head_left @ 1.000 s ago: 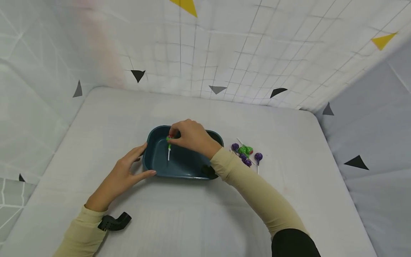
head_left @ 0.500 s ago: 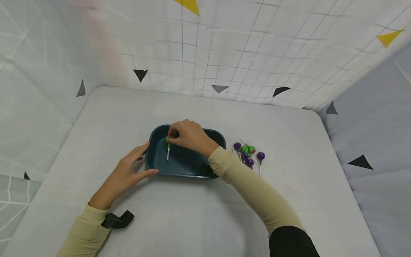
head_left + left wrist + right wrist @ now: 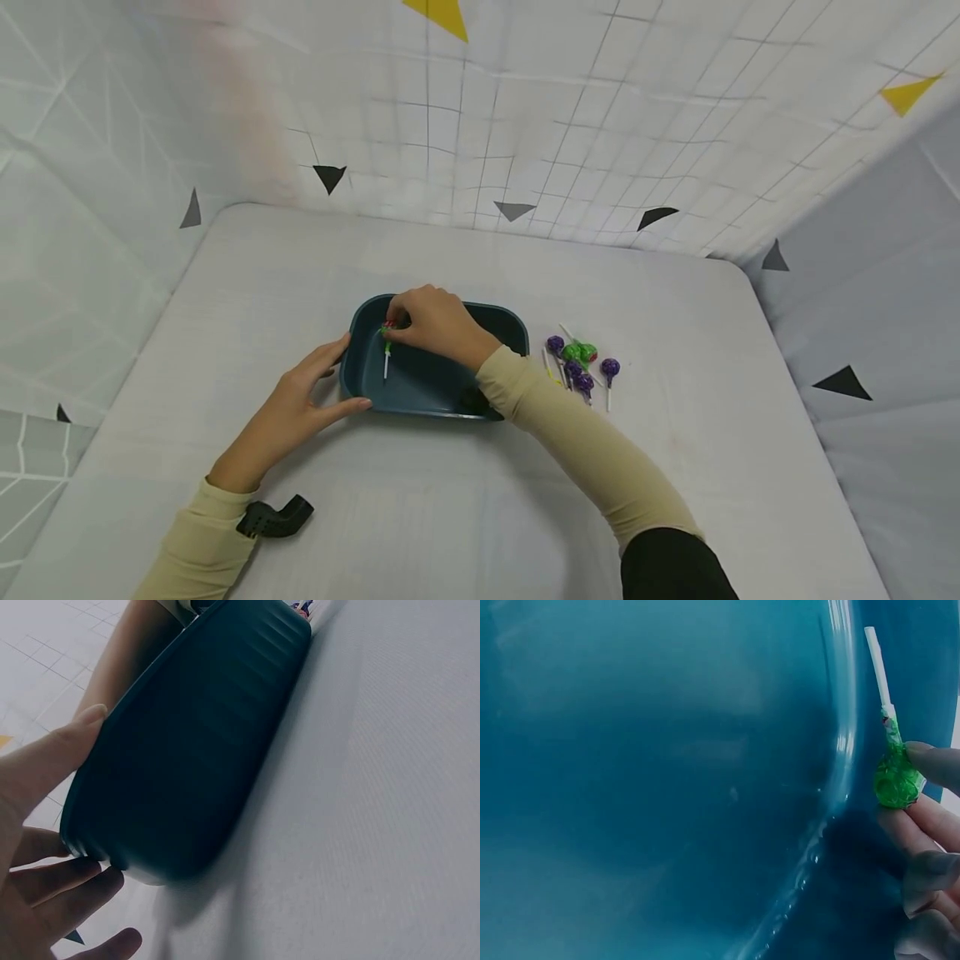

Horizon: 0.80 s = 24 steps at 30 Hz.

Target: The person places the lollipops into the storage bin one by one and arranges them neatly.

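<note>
Hands are apart from each other, both at the teal tray (image 3: 420,390), which sits a bit left of ctr on the white-covered surface (image 3: 450,517). R hand (image 3: 438,321) reaches over the tray & pinches a green-wrapped lollipop (image 3: 895,780) b/w thumb & fingertips, gripping the round head; white stick sticks out free twd the near side. That lollipop is within the tray's rim, at its left part; can't tell if it touches the tray floor. Wrapper's mostly green w/ a bit of red. L hand (image 3: 300,396) is spread at the tray's left end: thumb on the near rim by the near-left corner, fingers fairly straight vs. the outer end wall. Right of the tray, on the surface, is a loose cluster of lollipops w/ white sticks: approx 4 purple-wrapped lollipops (image 3: 584,382) & 2 green-wrapped ones (image 3: 572,352) in the middle. Rightmost purple one lies slightly off from the rest, stick twd near side. Sticks cross & overlap, so exact count's unclear. Beige sleeves (image 3: 577,442) on both arms; blk band (image 3: 675,567) nr the R elbow, blk wrist device (image 3: 273,517) by the L cuff. Far side has a white fabric wall (image 3: 525,125) w/ thin grid lines, plus blk, gray & yellow triangles (image 3: 328,177).
</note>
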Each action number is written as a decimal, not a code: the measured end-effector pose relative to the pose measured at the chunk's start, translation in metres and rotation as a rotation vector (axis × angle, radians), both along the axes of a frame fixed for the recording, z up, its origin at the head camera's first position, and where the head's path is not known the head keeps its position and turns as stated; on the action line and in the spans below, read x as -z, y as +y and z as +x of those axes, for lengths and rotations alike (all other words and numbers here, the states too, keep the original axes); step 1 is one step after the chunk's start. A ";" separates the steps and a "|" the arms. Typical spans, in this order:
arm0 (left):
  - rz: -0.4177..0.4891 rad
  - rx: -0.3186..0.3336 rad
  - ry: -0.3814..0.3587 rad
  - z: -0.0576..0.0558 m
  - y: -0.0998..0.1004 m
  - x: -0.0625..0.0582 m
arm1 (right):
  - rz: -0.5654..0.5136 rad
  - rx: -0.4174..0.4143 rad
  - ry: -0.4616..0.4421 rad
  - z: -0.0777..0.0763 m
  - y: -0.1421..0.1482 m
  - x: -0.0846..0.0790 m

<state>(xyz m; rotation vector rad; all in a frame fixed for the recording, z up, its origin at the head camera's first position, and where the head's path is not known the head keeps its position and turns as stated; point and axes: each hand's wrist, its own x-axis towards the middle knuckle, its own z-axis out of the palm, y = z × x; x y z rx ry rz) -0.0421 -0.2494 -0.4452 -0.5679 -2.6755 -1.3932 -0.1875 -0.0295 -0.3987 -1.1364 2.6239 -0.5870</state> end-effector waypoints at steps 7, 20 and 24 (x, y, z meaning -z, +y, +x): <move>0.002 0.006 0.011 0.000 -0.001 0.000 | -0.010 -0.012 0.021 0.000 -0.006 0.006; -0.020 -0.021 0.010 -0.002 -0.001 0.000 | 0.025 -0.036 0.067 0.001 -0.018 0.010; -0.028 -0.027 0.010 0.001 0.000 0.000 | 0.033 -0.026 0.063 0.004 -0.019 0.013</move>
